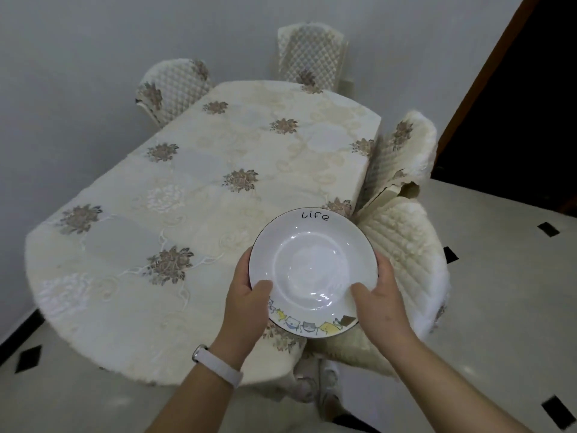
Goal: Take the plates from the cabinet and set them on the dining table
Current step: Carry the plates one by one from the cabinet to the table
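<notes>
A white deep plate (313, 270) with the word "life" on its far rim and cartoon figures on its near rim is held level in both hands. My left hand (246, 295) grips its left edge, thumb on the rim. My right hand (379, 296) grips the right edge the same way. The plate hovers above the near right corner of the dining table (175, 195), which is covered with a cream floral cloth. No cabinet is in view.
Two quilted chairs (406, 245) stand close at the table's right side, just beyond the plate. Two more chairs (175, 85) stand at the far end by the grey wall. A dark doorway (524, 98) is at the right. The floor is pale tile.
</notes>
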